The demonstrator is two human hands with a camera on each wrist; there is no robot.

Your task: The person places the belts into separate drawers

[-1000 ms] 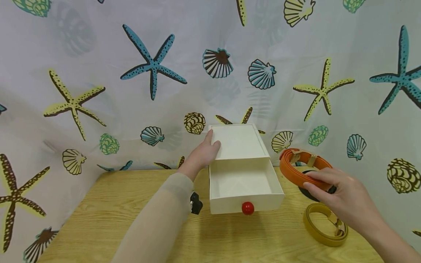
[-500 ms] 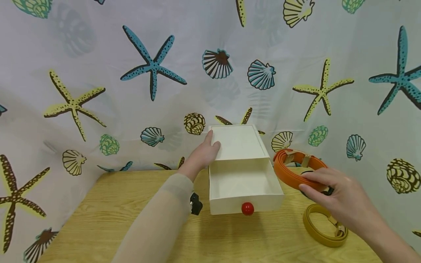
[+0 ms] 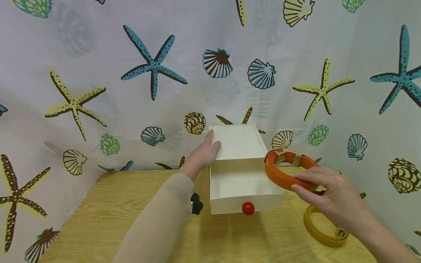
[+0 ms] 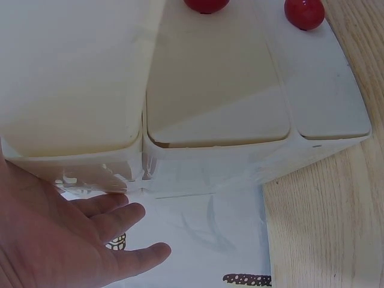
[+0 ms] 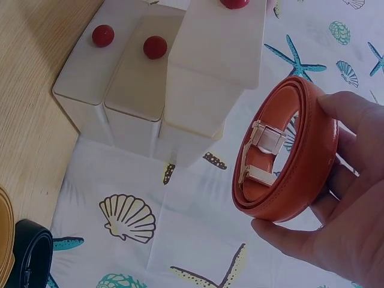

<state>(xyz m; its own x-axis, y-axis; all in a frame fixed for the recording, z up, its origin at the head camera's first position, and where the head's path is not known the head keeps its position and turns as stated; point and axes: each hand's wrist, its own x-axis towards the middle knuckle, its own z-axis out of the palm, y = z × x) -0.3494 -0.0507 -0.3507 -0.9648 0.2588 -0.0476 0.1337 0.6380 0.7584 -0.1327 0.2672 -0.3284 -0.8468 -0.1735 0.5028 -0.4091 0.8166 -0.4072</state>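
A white drawer cabinet (image 3: 238,140) stands in the middle of the head view, its top drawer (image 3: 227,205) pulled out and nothing visible inside. My left hand (image 3: 202,153) rests against the cabinet's upper left edge; in the left wrist view, several of its fingers (image 4: 135,261) stretch along the side. My right hand (image 3: 338,193) pinches a coiled orange belt (image 3: 279,177) between thumb and fingers. The belt hovers at the right side of the open drawer and covers its right rim in the head view. Its metal buckle (image 5: 270,139) shows in the right wrist view.
A coiled mustard belt (image 3: 323,233) lies on the wooden table (image 3: 131,204) at the right, with a coiled black belt (image 5: 30,255) beside it. Two closed drawers with red knobs (image 5: 155,47) sit below the open one. A patterned curtain (image 3: 197,36) hangs behind.
My right hand has moved left with the orange belt, from right of the cabinet to the open drawer's right side. The left hand and the drawer have stayed still.
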